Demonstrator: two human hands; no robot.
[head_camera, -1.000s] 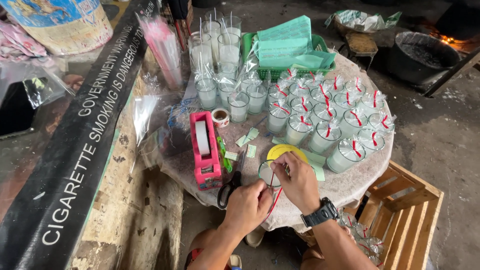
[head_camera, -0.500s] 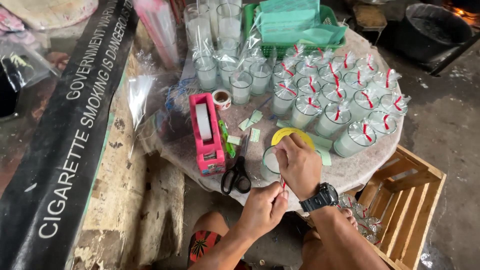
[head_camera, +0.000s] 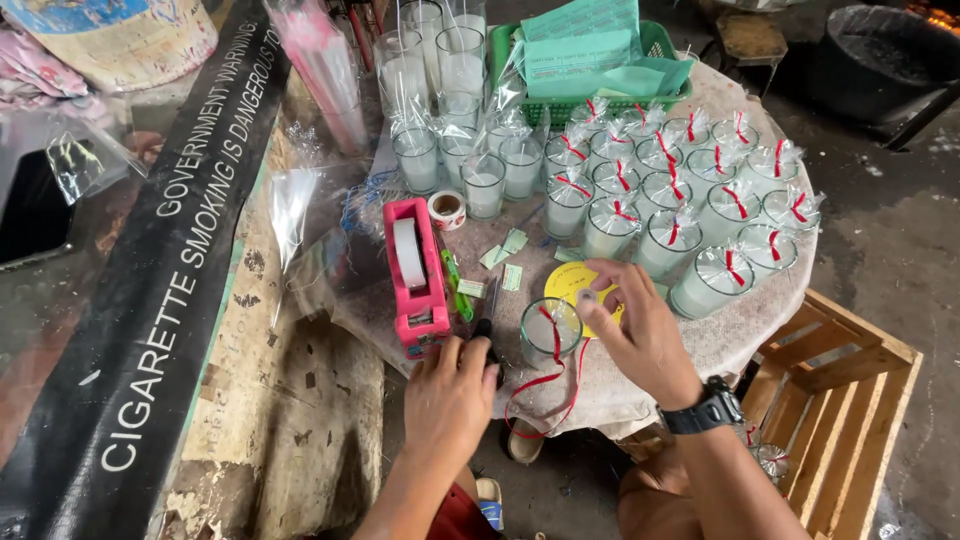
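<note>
A small glass candle cup (head_camera: 549, 332) stands upright at the near edge of the round cloth-covered table (head_camera: 640, 395), its long axis vertical and its mouth turned up toward the camera, clear plastic wrap drawn over it. A red ribbon (head_camera: 545, 385) crosses its top and trails down the near side in a loose loop over the table's edge. The right hand (head_camera: 640, 335) sits just right of the cup, fingers bent and partly closed, the thumb and forefinger pinched at the cup's rim where the ribbon lies; a dark watch (head_camera: 703, 408) is on the wrist. The left hand (head_camera: 450, 390) rests just left of the cup, fingers curled down over black scissors (head_camera: 487, 335), whose handles it covers; whether it grips them tight cannot be told. A pink tape dispenser (head_camera: 415, 275) lies left of the scissors, its length running near to far, with a small tape roll (head_camera: 447, 209) beyond it. A yellow disc (head_camera: 570, 283) lies just behind the cup. Farther right, rows of wrapped candle cups (head_camera: 690, 210) tied with red ribbon crowd the table, with a green basket (head_camera: 590, 60) at the far edge. A wooden crate (head_camera: 850, 410) stands at the near right.
</note>
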